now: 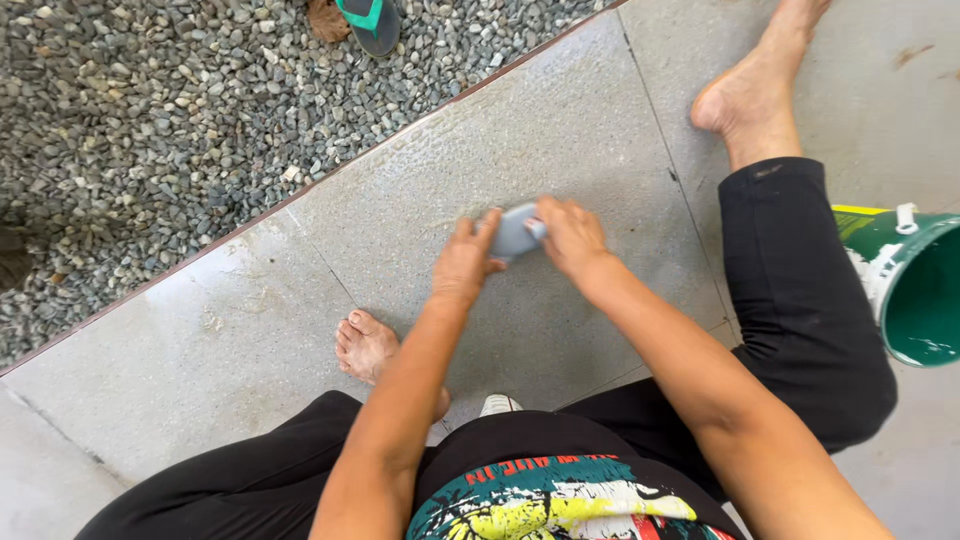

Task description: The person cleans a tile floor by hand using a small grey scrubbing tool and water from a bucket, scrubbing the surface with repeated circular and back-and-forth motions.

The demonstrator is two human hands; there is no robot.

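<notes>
We pinch a small grey object [515, 232] between our left hand [465, 262] and right hand [572, 238], fingers closed on its ends. It hangs over the grey floor tile [560, 120]; a green bucket [915, 290] stands well apart from the object, beside our right knee.

Person, seen from above: black trousers [800, 290] of a smooth, slightly shiny fabric, ending above the ankle on both legs, with 2 bare feet, the left foot [368, 345] and the right foot [752, 95], both unshod. Upper garment: a black shirt [545, 480] with a printed graphic in teal, yellow, white and red across the front, plus a band of red lettering near its upper edge. Both forearms bare, left hand [465, 262] and right hand [570, 238] ungloved.
</notes>
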